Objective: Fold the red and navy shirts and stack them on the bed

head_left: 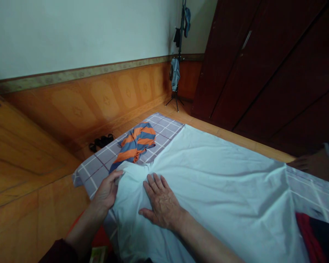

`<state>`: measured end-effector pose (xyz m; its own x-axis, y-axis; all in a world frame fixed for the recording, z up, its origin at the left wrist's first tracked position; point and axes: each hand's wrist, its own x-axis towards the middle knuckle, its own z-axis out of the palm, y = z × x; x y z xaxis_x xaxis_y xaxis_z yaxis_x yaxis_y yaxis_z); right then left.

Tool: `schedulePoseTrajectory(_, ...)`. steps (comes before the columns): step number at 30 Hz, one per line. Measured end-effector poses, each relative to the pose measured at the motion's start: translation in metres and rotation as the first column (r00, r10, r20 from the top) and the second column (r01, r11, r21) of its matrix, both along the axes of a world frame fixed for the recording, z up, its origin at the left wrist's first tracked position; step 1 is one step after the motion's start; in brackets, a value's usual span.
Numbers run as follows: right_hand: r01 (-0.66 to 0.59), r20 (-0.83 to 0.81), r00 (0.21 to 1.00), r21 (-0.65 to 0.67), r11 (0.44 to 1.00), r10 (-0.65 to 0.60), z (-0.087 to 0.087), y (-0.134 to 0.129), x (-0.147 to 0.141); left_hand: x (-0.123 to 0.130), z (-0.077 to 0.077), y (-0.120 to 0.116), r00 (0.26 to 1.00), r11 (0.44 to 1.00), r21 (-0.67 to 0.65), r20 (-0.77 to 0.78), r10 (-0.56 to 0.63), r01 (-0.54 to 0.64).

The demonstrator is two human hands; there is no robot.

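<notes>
A large pale blue-white cloth (224, 175) lies spread over a bed with a checked grey-purple sheet (95, 164), creased towards its left end. At that left edge, my left hand (108, 190) grips the cloth between thumb and fingers. Flat on top of the cloth, just to the right, rests my right hand (163, 202), its fingers slightly apart and holding nothing. An orange and grey-blue striped garment (138, 140) lies crumpled on the sheet beyond my left hand, beside the cloth's far left corner.
Another person's hand (303, 164) reaches in at the right edge. Red and black fabric (318, 233) lies at the lower right. Black shoes (101, 141) stand on the floor at left. Behind are a coat stand (180, 47) with clothes and a dark red wardrobe (257, 65).
</notes>
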<state>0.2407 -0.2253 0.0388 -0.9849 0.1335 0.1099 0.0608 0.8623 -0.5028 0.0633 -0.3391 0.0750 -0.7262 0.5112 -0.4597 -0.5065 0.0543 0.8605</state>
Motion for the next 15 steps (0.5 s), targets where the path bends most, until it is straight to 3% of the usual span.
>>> schedulePoseTrajectory(2, -0.001, -0.034, 0.999, -0.058, 0.998, -0.001, -0.001, 0.000, 0.000, 0.002, 0.001, 0.005, 0.999, 1.000, 0.016, 0.029, 0.022, -0.022)
schedulePoseTrajectory(4, 0.057, -0.112, 0.991, -0.183, 0.981, -0.079, -0.004, 0.003, -0.002, 0.011, 0.005, 0.008, 0.998, 1.000, 0.015, -0.061, -0.012, 0.013)
schedulePoseTrajectory(6, 0.187, -0.180, 0.942, -0.420, 0.888, -0.283, -0.007, 0.009, -0.005, 0.028, 0.012, 0.008, 0.947, 0.978, -0.037, -0.243, -0.209, 0.207)
schedulePoseTrajectory(7, 0.249, -0.180, 0.896, -0.552, 0.796, -0.405, -0.008, 0.014, -0.006, 0.039, 0.015, 0.008, 0.856, 0.924, -0.097, -0.350, -0.379, 0.369)
schedulePoseTrajectory(8, 0.297, -0.157, 0.843, -0.660, 0.690, -0.514, -0.008, 0.020, -0.006, 0.049, 0.018, 0.006, 0.702, 0.823, -0.187, -0.442, -0.558, 0.537)
schedulePoseTrajectory(10, 0.348, -0.106, 0.753, -0.773, 0.530, -0.649, -0.008, 0.032, -0.006, 0.066, 0.020, 0.002, 0.305, 0.556, -0.402, -0.536, -0.787, 0.727)
schedulePoseTrajectory(11, 0.359, -0.098, 0.731, -0.787, 0.502, -0.676, -0.008, 0.038, -0.005, 0.072, 0.020, -0.001, 0.153, 0.465, -0.498, -0.546, -0.824, 0.732)
schedulePoseTrajectory(12, 0.371, -0.096, 0.720, -0.784, 0.497, -0.688, -0.007, 0.044, -0.004, 0.074, 0.019, -0.004, 0.059, 0.423, -0.575, -0.544, -0.837, 0.700)
schedulePoseTrajectory(15, 0.459, -0.037, 0.752, -0.688, 0.563, -0.658, -0.003, 0.051, -0.001, 0.067, 0.012, -0.016, -0.028, 0.425, -0.717, -0.526, -0.850, 0.552)
